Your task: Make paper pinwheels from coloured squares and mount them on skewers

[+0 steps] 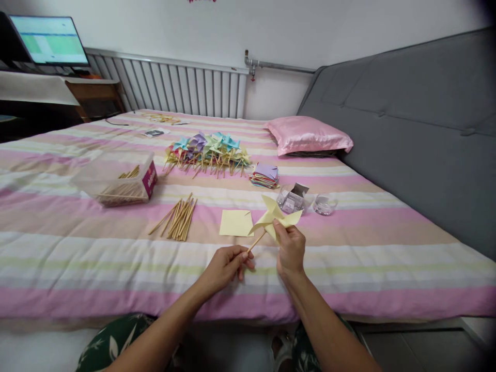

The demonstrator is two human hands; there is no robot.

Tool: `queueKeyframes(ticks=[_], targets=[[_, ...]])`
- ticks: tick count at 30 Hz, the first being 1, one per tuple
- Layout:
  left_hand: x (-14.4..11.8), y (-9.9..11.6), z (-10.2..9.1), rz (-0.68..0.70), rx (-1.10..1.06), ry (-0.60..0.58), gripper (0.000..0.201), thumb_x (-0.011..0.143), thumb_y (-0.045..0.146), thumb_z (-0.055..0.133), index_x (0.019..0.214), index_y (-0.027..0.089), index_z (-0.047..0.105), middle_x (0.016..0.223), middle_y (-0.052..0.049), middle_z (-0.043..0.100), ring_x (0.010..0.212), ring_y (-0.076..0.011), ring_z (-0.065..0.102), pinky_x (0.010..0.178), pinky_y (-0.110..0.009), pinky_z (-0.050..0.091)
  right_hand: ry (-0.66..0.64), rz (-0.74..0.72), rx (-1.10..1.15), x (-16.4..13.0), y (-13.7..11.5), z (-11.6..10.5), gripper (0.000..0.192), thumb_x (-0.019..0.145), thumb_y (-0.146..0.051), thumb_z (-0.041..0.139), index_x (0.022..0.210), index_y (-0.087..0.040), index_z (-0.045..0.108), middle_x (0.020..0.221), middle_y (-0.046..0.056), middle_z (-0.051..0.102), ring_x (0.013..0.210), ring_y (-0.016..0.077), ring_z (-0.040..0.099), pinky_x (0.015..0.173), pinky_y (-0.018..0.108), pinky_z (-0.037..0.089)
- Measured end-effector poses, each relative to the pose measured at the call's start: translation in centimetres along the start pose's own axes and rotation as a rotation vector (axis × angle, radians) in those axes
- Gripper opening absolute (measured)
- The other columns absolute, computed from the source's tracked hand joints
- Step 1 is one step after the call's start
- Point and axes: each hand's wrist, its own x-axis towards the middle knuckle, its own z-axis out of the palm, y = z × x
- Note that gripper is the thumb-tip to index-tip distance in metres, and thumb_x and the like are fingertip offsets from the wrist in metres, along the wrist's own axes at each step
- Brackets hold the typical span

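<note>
A pale yellow paper pinwheel (272,213) on a thin wooden stick (257,241) is held above the near part of the bed. My left hand (228,264) pinches the lower end of the stick. The thumb and fingers of my right hand (291,247) are closed on the pinwheel's paper blades near the centre. Just behind it lies a flat yellow paper square (234,223) with a slit at one corner. Left of that sits a loose bunch of wooden sticks (182,219). Whether a pin sits at the pinwheel's centre is hidden by my right thumb.
Finished pinwheels (209,150) in several colours are heaped further back. A clear plastic box (116,181) of sticks stands left. To the right are a stack of coloured paper (265,175), a small clear container (291,199), a round clear case (324,204) and a pink pillow (310,135).
</note>
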Motion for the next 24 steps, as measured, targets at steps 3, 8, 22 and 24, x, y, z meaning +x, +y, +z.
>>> queueKeyframes(ticks=[3,8,22,24], targets=[[-0.08,0.21,0.09,-0.004,-0.004,-0.006,0.034,0.083,0.042,0.048,0.085,0.011,0.061,0.078,-0.01,0.07,0.043,-0.0075,0.048,0.042,-0.019,0.033,0.015,-0.03,-0.049,0.01,0.22,-0.15,0.027,0.062,-0.035,0.072,0.057,-0.014,0.057,0.049,-0.006,0.046,0.051,0.0085,0.041,0.05,0.022,0.035],[-0.19,0.44,0.15,-0.015,-0.006,-0.013,0.033,0.083,0.042,0.048,0.084,0.011,0.06,0.078,-0.01,0.069,0.043,-0.0079,0.049,0.041,-0.02,0.033,0.021,-0.05,-0.1,0.01,0.35,-0.25,0.031,0.064,-0.037,0.071,0.052,-0.015,0.052,0.046,-0.007,0.038,0.049,0.008,0.036,0.047,0.021,0.032],[-0.01,-0.01,0.12,-0.011,-0.014,-0.011,0.034,0.084,0.043,0.048,0.087,0.011,0.059,0.078,-0.01,0.07,0.044,-0.0098,0.056,0.04,-0.019,0.033,-0.074,0.021,0.013,-0.39,-0.28,0.23,0.023,0.065,-0.034,0.071,0.066,-0.014,0.06,0.058,-0.004,0.055,0.058,0.0095,0.049,0.06,0.023,0.04],[0.03,-0.06,0.09,-0.006,-0.037,-0.003,0.035,0.083,0.044,0.048,0.086,0.011,0.058,0.078,-0.01,0.07,0.045,-0.0109,0.058,0.039,-0.019,0.033,-0.173,0.015,0.043,-0.46,-0.57,0.4,0.026,0.07,-0.039,0.066,0.079,-0.015,0.064,0.072,-0.001,0.063,0.07,0.0127,0.056,0.068,0.025,0.042]])
